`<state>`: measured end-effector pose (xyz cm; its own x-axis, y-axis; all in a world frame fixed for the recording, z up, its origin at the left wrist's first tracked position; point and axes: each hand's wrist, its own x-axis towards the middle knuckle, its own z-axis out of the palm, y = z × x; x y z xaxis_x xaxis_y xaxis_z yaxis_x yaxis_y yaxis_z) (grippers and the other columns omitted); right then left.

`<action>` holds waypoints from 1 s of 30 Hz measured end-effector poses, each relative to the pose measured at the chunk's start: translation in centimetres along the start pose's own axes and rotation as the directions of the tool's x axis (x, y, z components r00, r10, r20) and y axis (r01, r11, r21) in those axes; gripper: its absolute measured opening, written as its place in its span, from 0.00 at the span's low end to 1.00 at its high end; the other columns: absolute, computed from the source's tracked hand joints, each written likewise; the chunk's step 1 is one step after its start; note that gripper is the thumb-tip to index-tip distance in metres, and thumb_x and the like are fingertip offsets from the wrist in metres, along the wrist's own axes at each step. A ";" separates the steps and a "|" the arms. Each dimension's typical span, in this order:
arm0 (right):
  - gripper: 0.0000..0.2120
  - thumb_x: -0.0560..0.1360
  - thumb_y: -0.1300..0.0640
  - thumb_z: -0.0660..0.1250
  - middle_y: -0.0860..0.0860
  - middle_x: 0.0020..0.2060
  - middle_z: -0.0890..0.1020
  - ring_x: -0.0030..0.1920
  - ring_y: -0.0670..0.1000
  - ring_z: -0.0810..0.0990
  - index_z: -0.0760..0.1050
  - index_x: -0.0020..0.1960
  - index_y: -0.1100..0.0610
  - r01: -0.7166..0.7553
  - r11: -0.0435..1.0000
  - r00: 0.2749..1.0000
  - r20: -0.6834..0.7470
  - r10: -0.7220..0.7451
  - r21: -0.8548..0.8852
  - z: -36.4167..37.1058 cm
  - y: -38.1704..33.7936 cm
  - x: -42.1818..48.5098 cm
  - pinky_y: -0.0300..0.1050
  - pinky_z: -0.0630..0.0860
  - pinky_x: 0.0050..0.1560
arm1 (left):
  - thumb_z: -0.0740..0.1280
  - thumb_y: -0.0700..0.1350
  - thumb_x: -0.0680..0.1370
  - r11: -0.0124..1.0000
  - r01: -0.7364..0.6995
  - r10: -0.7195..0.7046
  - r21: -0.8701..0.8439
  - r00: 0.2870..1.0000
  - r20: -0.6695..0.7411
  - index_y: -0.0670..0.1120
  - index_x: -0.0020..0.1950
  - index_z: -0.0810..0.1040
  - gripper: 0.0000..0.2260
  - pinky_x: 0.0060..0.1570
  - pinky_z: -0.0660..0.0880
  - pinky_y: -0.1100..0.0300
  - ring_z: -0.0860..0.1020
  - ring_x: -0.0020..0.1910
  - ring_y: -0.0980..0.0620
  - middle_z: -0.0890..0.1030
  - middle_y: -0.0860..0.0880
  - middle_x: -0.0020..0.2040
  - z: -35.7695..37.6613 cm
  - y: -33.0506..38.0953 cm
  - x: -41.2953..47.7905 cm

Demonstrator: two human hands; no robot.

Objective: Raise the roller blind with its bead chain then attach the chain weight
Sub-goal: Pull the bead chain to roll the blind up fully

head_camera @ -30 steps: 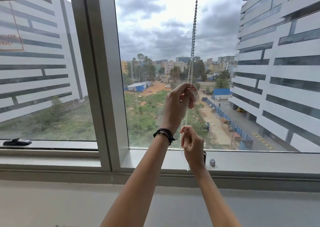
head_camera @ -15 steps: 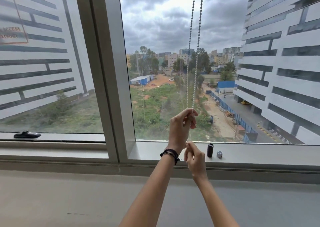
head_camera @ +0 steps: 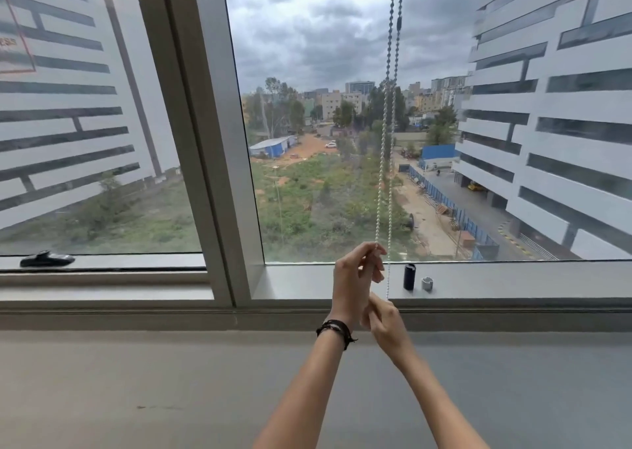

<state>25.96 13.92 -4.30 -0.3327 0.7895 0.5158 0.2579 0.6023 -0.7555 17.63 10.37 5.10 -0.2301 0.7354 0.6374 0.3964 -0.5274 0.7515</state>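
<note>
The white bead chain [head_camera: 385,161] hangs as two strands in front of the right window pane. My left hand [head_camera: 355,279], a black band on its wrist, pinches the left strand at sill height. Just below it, my right hand [head_camera: 386,325] grips the right strand where it ends at the sill's front edge. A dark cylindrical chain weight [head_camera: 409,276] stands upright on the sill right of my hands, apart from the chain. The blind itself is out of view above the frame.
A small grey piece [head_camera: 427,283] sits on the window sill [head_camera: 513,281] beside the weight. The thick window post [head_camera: 205,140] rises left of my hands. A black window handle [head_camera: 46,259] lies on the left sash. A grey wall is below the sill.
Both hands have come down with the chain from mid-pane to sill level, staying close together. The weight and the grey piece have come fully into view.
</note>
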 end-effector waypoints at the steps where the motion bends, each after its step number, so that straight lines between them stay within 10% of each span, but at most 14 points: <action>1: 0.14 0.76 0.64 0.56 0.45 0.26 0.75 0.30 0.43 0.73 0.69 0.35 0.50 -0.015 0.998 1.000 0.005 0.015 0.063 -0.4 -0.2 0.0 0.38 0.68 0.36 | 0.60 0.30 0.78 1.000 -0.004 0.004 0.002 1.000 0.003 0.44 0.45 0.77 0.11 0.29 0.73 0.66 0.73 0.26 0.59 0.75 0.54 0.32 -0.1 0.1 -0.1; 5: 0.14 0.81 0.61 0.54 0.52 0.40 0.82 0.43 0.46 0.80 0.76 0.46 0.51 -0.104 0.952 0.991 -0.046 0.122 0.289 -2.0 -1.4 0.8 0.37 0.75 0.46 | 0.63 0.34 0.79 0.999 -0.026 0.026 0.022 1.000 0.002 0.44 0.46 0.78 0.07 0.27 0.72 0.66 0.72 0.25 0.60 0.75 0.56 0.32 -0.2 0.5 -0.4; 11: 0.16 0.82 0.59 0.51 0.52 0.35 0.80 0.35 0.42 0.80 0.76 0.46 0.53 0.028 0.859 0.938 -0.310 0.154 0.511 -5.5 -8.3 5.4 0.33 0.77 0.39 | 0.62 0.35 0.79 1.000 0.005 -0.005 -0.002 1.000 0.021 0.48 0.46 0.78 0.09 0.26 0.76 0.63 0.74 0.25 0.59 0.76 0.55 0.31 -0.1 1.0 -0.7; 17: 0.16 0.82 0.57 0.49 0.53 0.40 0.83 0.41 0.48 0.83 0.76 0.49 0.54 0.082 0.747 0.963 -0.245 0.110 0.660 -10.4 -17.3 10.3 0.40 0.80 0.43 | 0.60 0.33 0.79 1.000 0.001 -0.001 0.006 0.999 0.048 0.43 0.46 0.78 0.09 0.25 0.74 0.66 0.73 0.25 0.59 0.75 0.56 0.31 -0.2 1.5 -0.8; 23: 0.12 0.82 0.59 0.48 0.55 0.50 0.81 0.51 0.48 0.81 0.67 0.61 0.54 0.174 0.843 0.985 -0.081 -0.154 0.509 -11.1 -22.7 12.9 0.44 0.75 0.54 | 0.60 0.34 0.79 1.000 -0.020 0.018 0.019 0.998 0.060 0.43 0.46 0.78 0.09 0.27 0.76 0.62 0.75 0.27 0.58 0.76 0.53 0.32 -0.4 1.3 -0.8; 30: 0.13 0.81 0.68 0.48 0.53 0.28 0.74 0.28 0.43 0.77 0.71 0.49 0.65 0.359 0.886 0.903 -0.347 -0.252 0.293 -8.9 -22.3 13.0 0.47 0.79 0.38 | 0.60 0.35 0.79 0.995 -0.045 0.043 0.087 0.999 0.016 0.44 0.44 0.78 0.09 0.35 0.77 0.52 0.77 0.33 0.54 0.76 0.53 0.32 -0.7 0.4 -0.5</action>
<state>23.98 11.75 22.87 -0.0503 0.6028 0.7963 -0.1570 0.7826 -0.6024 17.32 9.54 5.22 -0.1982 0.7187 0.6665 0.4817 -0.5208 0.7048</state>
